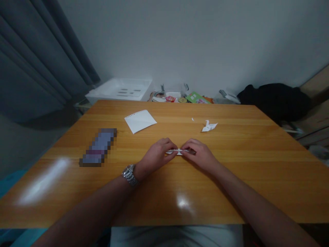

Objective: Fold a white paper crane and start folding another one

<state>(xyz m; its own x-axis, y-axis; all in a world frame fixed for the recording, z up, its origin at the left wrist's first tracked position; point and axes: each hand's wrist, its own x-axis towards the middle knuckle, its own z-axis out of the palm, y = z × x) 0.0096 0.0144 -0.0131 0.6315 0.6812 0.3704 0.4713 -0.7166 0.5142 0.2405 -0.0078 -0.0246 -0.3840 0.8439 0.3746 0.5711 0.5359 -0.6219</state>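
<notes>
A small piece of folded white paper (179, 152) is held between both hands at the middle of the table. My left hand (158, 153), with a metal watch (130, 174) at its wrist, pinches the paper's left end. On the right end, the fingers of my right hand (199, 153) are closed in a pinch. Much of the paper is hidden behind the fingers, so its full shape does not show. Beyond my right hand stands a folded paper crane (209, 126). A sheet of white paper (140, 121) with a perforated edge lies beyond my left hand.
On the left of the wooden table (154, 202) lies a pixelated, phone-like object (99, 147). A tiny paper scrap (192, 119) is near the crane. Past the far edge are a white foam tray (123, 89), a green booklet (197, 98) and a black cloth-like heap (275, 101).
</notes>
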